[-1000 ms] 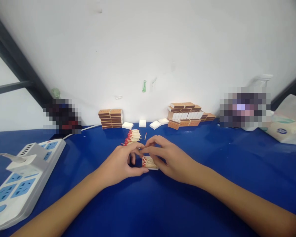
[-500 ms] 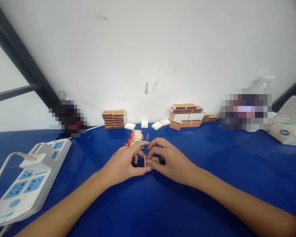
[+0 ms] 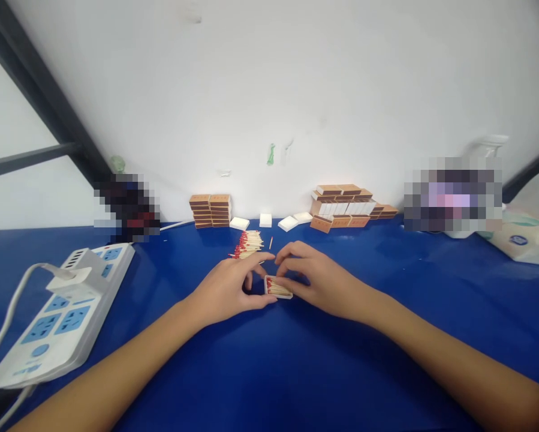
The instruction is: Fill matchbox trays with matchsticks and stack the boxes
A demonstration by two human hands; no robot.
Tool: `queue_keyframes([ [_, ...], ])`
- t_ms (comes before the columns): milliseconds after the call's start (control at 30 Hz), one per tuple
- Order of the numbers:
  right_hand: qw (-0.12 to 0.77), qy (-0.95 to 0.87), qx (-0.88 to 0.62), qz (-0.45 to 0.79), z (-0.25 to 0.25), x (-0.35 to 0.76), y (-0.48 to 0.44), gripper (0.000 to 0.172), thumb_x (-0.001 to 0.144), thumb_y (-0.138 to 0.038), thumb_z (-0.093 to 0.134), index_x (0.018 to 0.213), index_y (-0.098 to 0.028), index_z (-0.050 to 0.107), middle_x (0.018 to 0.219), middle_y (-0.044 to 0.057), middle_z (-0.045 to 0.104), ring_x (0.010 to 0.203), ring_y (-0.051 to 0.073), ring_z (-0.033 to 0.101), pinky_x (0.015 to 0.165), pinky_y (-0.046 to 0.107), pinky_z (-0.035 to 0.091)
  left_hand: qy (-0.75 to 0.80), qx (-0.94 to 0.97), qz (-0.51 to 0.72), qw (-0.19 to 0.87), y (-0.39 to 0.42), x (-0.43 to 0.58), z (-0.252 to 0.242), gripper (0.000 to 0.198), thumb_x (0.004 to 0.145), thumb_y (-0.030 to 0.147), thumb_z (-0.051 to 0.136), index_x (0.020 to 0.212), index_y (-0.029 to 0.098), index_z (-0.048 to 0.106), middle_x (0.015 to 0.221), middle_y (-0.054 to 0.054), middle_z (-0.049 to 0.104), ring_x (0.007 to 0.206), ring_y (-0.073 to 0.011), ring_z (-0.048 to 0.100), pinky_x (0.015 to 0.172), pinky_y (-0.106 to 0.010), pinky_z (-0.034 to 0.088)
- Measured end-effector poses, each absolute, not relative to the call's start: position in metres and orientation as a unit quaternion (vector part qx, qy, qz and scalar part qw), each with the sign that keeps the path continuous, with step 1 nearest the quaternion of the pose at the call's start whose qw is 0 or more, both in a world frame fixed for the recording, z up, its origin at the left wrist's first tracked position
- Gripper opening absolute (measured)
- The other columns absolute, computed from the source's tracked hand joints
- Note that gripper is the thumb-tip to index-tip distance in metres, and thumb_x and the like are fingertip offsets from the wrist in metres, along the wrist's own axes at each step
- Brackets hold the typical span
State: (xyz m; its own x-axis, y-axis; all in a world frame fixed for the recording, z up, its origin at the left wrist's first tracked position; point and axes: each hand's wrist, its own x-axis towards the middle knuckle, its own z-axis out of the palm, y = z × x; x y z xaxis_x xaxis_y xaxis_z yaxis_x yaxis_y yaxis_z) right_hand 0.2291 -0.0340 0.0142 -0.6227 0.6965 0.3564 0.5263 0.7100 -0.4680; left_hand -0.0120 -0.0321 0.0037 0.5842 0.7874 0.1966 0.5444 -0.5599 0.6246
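A small white matchbox tray (image 3: 266, 288) lies on the blue table between my hands, with red-tipped matches (image 3: 277, 288) lengthwise inside. My left hand (image 3: 228, 285) curves around the tray's left end, thumb at the near edge and fingers by the far side, gripping it. Over the tray's right part is my right hand (image 3: 318, 276), its fingers bent and apart, the thumb tip at the matches. No held match shows in that hand. Just beyond my left hand is a heap of loose matches (image 3: 250, 242), and one single match (image 3: 271, 243) lies to its right.
Along the wall stand a left stack of matchboxes (image 3: 210, 211), several white trays (image 3: 265, 220) and a larger matchbox pile (image 3: 343, 207). A power strip (image 3: 66, 324) with a plugged-in charger (image 3: 78, 282) lies left. A tissue pack (image 3: 521, 240) is far right.
My right hand has shifted slightly up and right off the tray, uncovering more of the matches inside. My left hand stays around the tray's left end. The view has tilted slightly.
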Motion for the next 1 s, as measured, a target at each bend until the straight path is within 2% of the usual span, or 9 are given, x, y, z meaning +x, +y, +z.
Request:
queue_keyframes([
  [100,0.298,-0.864,-0.389,0.119,0.011,0.235,-0.024,0.013,0.100,-0.024,0.060,0.092,-0.020,0.070,0.095,0.005,0.066,0.089,0.018,0.061,0.079,0.031,0.049,0.382,0.868,0.231,0.218,-0.031,-0.013,0.003,0.038,0.081,0.042,0.082,0.115,0.029,0.072,0.086,0.004,0.073,0.065,-0.0120,0.057,0.064,-0.027,0.045],
  [167,0.293,-0.855,-0.419,0.091,0.009,0.240,-0.016,0.011,0.099,-0.023,0.060,0.095,-0.020,0.070,0.093,0.005,0.067,0.085,0.018,0.062,0.075,0.031,0.047,0.376,0.874,0.230,0.205,-0.031,-0.013,0.003,0.031,0.081,0.043,0.082,0.107,0.028,0.075,0.077,0.005,0.069,0.065,-0.0124,0.056,0.063,-0.026,0.043],
  [333,0.222,-0.859,-0.455,0.075,0.015,0.255,-0.006,0.012,0.097,-0.019,0.060,0.096,-0.020,0.072,0.090,0.005,0.069,0.078,0.017,0.062,0.071,0.030,0.044,0.383,0.870,0.238,0.198,-0.031,-0.014,0.004,0.040,0.080,0.046,0.083,0.115,0.027,0.076,0.075,0.004,0.067,0.064,-0.0124,0.057,0.064,-0.026,0.044],
  [467,0.211,-0.847,-0.481,0.081,0.018,0.258,-0.006,0.011,0.095,-0.021,0.062,0.096,-0.021,0.073,0.092,0.004,0.072,0.077,0.017,0.062,0.069,0.029,0.043,0.381,0.868,0.254,0.191,-0.029,-0.015,0.006,0.036,0.083,0.045,0.080,0.114,0.026,0.076,0.076,0.003,0.068,0.064,-0.0122,0.057,0.064,-0.027,0.044],
  [533,0.221,-0.827,-0.511,0.081,0.016,0.252,-0.003,0.014,0.096,-0.027,0.062,0.092,-0.020,0.074,0.089,0.004,0.073,0.075,0.017,0.063,0.068,0.030,0.042,0.375,0.873,0.250,0.189,-0.030,-0.014,0.006,0.034,0.084,0.045,0.080,0.112,0.026,0.077,0.077,0.003,0.068,0.065,-0.0122,0.057,0.063,-0.026,0.044],
  [633,0.241,-0.769,-0.581,0.119,0.012,0.234,0.010,0.031,0.096,-0.042,0.063,0.077,-0.020,0.073,0.080,0.004,0.075,0.071,0.017,0.065,0.064,0.030,0.043,0.365,0.878,0.236,0.201,-0.032,-0.012,0.005,0.032,0.082,0.044,0.082,0.110,0.028,0.077,0.077,0.004,0.068,0.065,-0.0121,0.056,0.062,-0.026,0.043],
  [700,0.227,-0.745,-0.612,0.134,0.012,0.217,0.023,0.034,0.093,-0.046,0.066,0.072,-0.019,0.072,0.078,0.005,0.076,0.072,0.018,0.067,0.063,0.029,0.044,0.361,0.878,0.233,0.212,-0.033,-0.011,0.005,0.032,0.082,0.043,0.082,0.109,0.028,0.077,0.077,0.004,0.068,0.064,-0.0124,0.055,0.061,-0.026,0.042],
  [800,0.164,-0.744,-0.633,0.134,0.014,0.195,0.042,0.028,0.088,-0.041,0.069,0.071,-0.018,0.071,0.075,0.007,0.075,0.070,0.019,0.067,0.060,0.028,0.043,0.361,0.878,0.235,0.209,-0.034,-0.010,0.005,0.032,0.082,0.043,0.082,0.109,0.028,0.076,0.076,0.004,0.067,0.064,-0.0128,0.055,0.061,-0.026,0.041],
  [1000,0.132,-0.757,-0.627,0.128,0.017,0.184,0.057,0.017,0.085,-0.023,0.069,0.070,-0.016,0.070,0.074,0.011,0.074,0.072,0.021,0.067,0.061,0.029,0.041,0.376,0.877,0.233,0.189,-0.030,-0.012,0.003,0.032,0.083,0.043,0.080,0.110,0.027,0.077,0.074,0.004,0.066,0.063,-0.0125,0.056,0.061,-0.027,0.040],
])
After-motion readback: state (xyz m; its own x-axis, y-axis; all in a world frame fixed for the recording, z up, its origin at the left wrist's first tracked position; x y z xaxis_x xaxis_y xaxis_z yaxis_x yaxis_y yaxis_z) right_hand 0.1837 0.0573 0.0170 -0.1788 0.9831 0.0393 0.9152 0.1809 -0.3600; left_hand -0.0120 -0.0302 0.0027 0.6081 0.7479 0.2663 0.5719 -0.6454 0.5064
